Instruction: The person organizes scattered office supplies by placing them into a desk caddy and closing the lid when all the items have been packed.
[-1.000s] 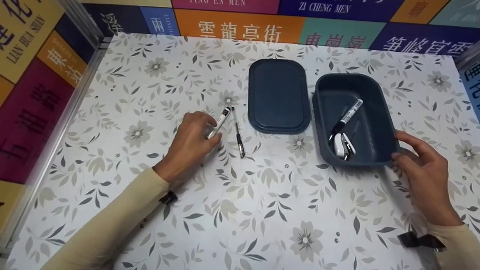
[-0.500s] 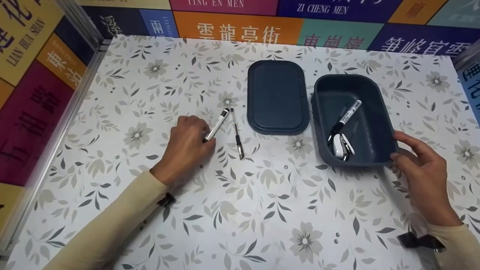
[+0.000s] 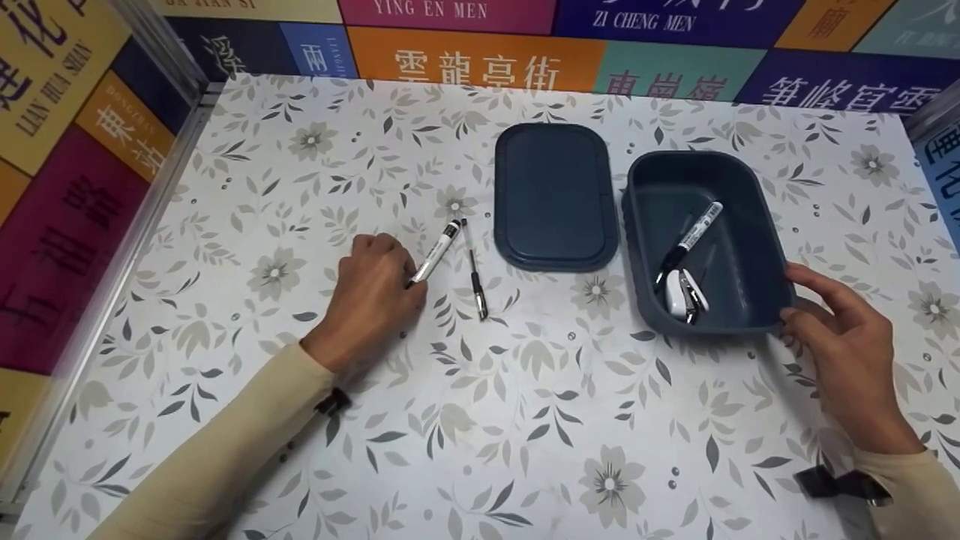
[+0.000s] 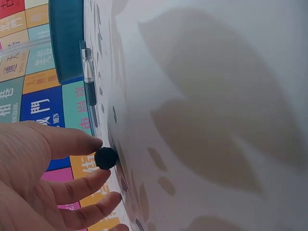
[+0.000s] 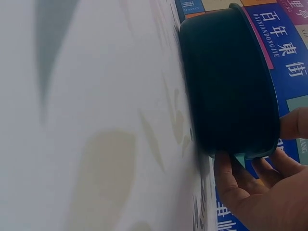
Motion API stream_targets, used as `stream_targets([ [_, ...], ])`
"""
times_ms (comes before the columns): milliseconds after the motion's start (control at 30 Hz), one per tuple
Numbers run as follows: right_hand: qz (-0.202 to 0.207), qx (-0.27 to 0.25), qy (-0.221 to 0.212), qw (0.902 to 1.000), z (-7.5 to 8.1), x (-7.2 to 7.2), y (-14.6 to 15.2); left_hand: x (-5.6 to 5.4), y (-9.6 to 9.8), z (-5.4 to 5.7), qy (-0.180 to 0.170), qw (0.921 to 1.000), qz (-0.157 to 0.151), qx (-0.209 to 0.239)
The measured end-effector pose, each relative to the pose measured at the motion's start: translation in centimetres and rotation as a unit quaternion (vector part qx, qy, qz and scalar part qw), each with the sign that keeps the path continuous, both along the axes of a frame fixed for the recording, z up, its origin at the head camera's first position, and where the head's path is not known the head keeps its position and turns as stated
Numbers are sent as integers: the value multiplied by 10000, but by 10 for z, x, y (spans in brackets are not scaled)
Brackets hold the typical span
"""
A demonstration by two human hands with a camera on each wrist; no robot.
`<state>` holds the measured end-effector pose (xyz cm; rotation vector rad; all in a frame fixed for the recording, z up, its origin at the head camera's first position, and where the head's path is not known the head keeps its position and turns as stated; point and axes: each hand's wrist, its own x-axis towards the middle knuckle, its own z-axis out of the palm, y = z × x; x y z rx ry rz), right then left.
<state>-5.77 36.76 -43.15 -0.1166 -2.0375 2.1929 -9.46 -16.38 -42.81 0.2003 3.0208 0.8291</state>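
My left hand (image 3: 371,289) is low over the table at centre left, pinching the lower end of a white marker (image 3: 436,251). In the left wrist view the marker's round black end (image 4: 106,158) sits between thumb and index finger. Just right of it lies a slim pen with a black grip (image 3: 476,283). My right hand (image 3: 851,345) holds the near right corner of a dark blue plastic box (image 3: 784,289), with thumb and fingers at its rim and wall. Inside the box are a black-and-white marker (image 3: 701,229) and a small white stapler (image 3: 678,294).
A dark blue lid (image 3: 556,196) lies flat on the table, left of the box. The table (image 3: 525,420) has a floral cover, and colourful lettered panels (image 3: 480,56) stand along its back and left edges.
My left hand has shifted slightly left and its grip has moved down the marker, leaving more of the barrel showing. The right hand and the box stay put.
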Motion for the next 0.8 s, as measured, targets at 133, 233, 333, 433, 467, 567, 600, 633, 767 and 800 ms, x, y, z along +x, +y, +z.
stream_targets([
  [133,22,-94,30,9999,0,0,0,0,-1,-1,12,10000,56,12],
  [233,75,-177,68,9998,1,0,1,-1,-1,-2,15,9999,97,107],
  [333,109,-199,64,9997,1,1,1,-2,-2,-3,62,9996,134,248],
  [433,130,-172,7,9998,0,1,2,-4,-2,-3,91,9990,161,401],
  [467,133,-152,-12,9998,0,1,2,-4,-2,-3,84,9988,169,458],
  [567,135,-94,-50,9999,0,1,3,-4,-1,-2,19,9977,201,655],
  [600,134,-71,-53,9999,1,1,3,-4,0,-2,-5,9972,206,725],
  [633,125,-42,-54,9999,1,1,3,-4,1,-1,-29,9965,215,811],
  [767,101,8,-83,9999,1,1,3,-4,3,1,-144,9918,324,1232],
  [800,94,9,-89,9999,2,1,3,-4,4,2,-163,9899,340,1366],
])
